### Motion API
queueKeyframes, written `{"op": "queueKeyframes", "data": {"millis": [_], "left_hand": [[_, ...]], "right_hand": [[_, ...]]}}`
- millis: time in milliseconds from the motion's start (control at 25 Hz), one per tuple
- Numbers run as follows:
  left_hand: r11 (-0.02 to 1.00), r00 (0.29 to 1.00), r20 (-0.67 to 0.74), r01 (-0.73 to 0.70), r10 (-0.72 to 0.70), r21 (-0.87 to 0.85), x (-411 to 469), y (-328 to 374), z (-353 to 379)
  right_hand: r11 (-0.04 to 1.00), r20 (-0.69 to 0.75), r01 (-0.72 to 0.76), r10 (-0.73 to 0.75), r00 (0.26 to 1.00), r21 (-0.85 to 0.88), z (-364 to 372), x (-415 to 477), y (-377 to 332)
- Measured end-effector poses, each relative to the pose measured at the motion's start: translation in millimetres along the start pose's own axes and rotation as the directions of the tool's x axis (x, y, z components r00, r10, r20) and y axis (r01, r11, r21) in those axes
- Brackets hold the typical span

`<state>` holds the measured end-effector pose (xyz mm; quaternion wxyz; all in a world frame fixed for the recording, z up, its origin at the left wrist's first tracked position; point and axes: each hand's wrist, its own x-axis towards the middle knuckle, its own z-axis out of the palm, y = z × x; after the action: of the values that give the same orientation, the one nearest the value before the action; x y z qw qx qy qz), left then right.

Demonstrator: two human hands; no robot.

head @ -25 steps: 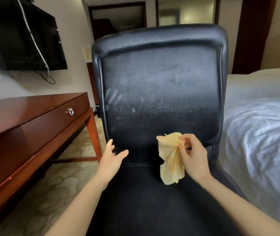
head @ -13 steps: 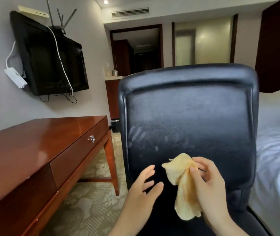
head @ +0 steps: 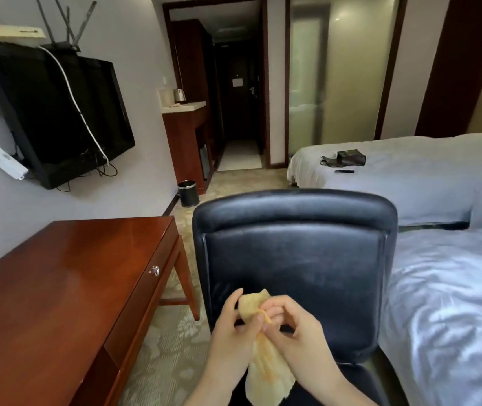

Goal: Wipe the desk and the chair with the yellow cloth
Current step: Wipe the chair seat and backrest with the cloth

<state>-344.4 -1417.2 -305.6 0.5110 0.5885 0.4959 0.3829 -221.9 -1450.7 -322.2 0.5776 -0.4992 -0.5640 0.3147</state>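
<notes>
Worktop (head: 66,276) at left, bare and glossy. Left hand (head: 231,338) and right hand (head: 298,335), each grip closed on cloth (head: 266,373) before chair (head: 292,259) backrest. Step likely: regathering cloth. Next: form flat pad, press against backrest.

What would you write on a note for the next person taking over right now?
Left hand: shut on the yellow cloth. Right hand: also pinching it; both hold it bunched in front of the chair backrest.
Desk: to the left.
Done: faint wipe streaks on the backrest; desk looks shiny, but wiped or not cannot be told.
Left: finish the chair, including the seat, and check the desk.
</notes>
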Motion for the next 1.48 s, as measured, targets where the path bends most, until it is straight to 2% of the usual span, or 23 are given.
{"op": "queueKeyframes", "data": {"millis": [80, 160, 240, 280, 360, 440, 480, 560, 600, 640, 680, 720, 800, 840, 920, 1000, 1080, 1240, 1360, 1480], "left_hand": [[0.994, 0.996, 0.02, -0.09, 0.089, 0.057, 0, 41, 5], [0.99, 0.993, 0.01, -0.12, 0.12, 0.068, 0, 67, 22], [0.994, 0.995, -0.012, -0.098, 0.098, 0.057, -5, 79, 49], [0.996, 0.997, -0.023, -0.073, 0.074, 0.044, -7, 81, 65], [1.0, 0.997, -0.077, -0.029, 0.03, 0.012, -7, 84, 93], [0.999, 0.985, -0.171, 0.006, -0.014, -0.046, -4, 93, 118], [0.997, 0.976, -0.214, 0.017, -0.034, -0.082, -2, 97, 125], [0.987, 0.955, -0.277, 0.064, -0.103, -0.146, 3, 106, 158], [0.981, 0.952, -0.275, 0.092, -0.136, -0.168, 3, 108, 176], [0.977, 0.952, -0.265, 0.105, -0.152, -0.186, 1, 110, 192], [0.976, 0.952, -0.26, 0.112, -0.159, -0.187, 0, 113, 206], [0.975, 0.95, -0.263, 0.122, -0.169, -0.184, -2, 116, 217], [0.967, 0.928, -0.3, 0.166, -0.219, -0.191, -8, 122, 236], [0.963, 0.919, -0.314, 0.183, -0.239, -0.198, -12, 124, 241], [0.962, 0.915, -0.318, 0.193, -0.247, -0.191, -24, 128, 248], [0.972, 0.922, -0.322, 0.175, -0.217, -0.154, -38, 133, 250], [0.976, 0.918, -0.337, 0.169, -0.207, -0.141, -56, 138, 247], [0.978, 0.916, -0.348, 0.158, -0.198, -0.14, -88, 141, 244], [0.98, 0.921, -0.341, 0.147, -0.186, -0.136, -101, 149, 245], [0.986, 0.942, -0.303, 0.107, -0.142, -0.13, -100, 163, 251]], "right_hand": [[0.999, 0.046, -0.005, 0.007, 0.999, -0.044, -23, 14, -39], [0.972, 0.173, -0.003, 0.045, 0.984, -0.234, -59, 25, -64], [0.854, 0.34, 0.109, 0.083, 0.937, -0.509, -105, 32, -76], [0.793, 0.368, 0.16, 0.086, 0.926, -0.588, -129, 38, -76], [0.728, 0.309, 0.205, 0.01, 0.951, -0.654, -175, 63, -68], [0.631, 0.186, 0.19, -0.073, 0.98, -0.752, -217, 100, -48], [0.575, 0.134, 0.139, -0.051, 0.99, -0.807, -233, 120, -41], [0.456, 0.049, 0.003, 0.088, 0.995, -0.89, -274, 158, -21], [0.395, 0.011, -0.06, 0.175, 0.985, -0.916, -293, 170, -7], [0.377, 0.001, -0.092, 0.241, 0.97, -0.922, -306, 178, 5], [0.426, 0.023, -0.106, 0.288, 0.957, -0.899, -316, 183, 16], [0.562, 0.074, -0.116, 0.303, 0.95, -0.819, -323, 186, 24], [0.859, 0.201, -0.173, 0.301, 0.932, -0.481, -333, 184, 29], [0.921, 0.227, -0.241, 0.316, 0.921, -0.306, -338, 185, 29], [0.904, 0.294, -0.417, 0.426, 0.856, -0.096, -348, 190, 23], [0.834, 0.323, -0.551, 0.518, 0.792, 0.012, -351, 195, 16], [0.78, 0.3, -0.619, 0.571, 0.764, 0.091, -346, 192, 9], [0.748, 0.221, -0.644, 0.609, 0.762, 0.159, -348, 167, 3], [0.745, 0.214, -0.659, 0.631, 0.746, 0.103, -358, 148, -2], [0.786, 0.188, -0.61, 0.586, 0.788, 0.106, -363, 125, -13]]}}
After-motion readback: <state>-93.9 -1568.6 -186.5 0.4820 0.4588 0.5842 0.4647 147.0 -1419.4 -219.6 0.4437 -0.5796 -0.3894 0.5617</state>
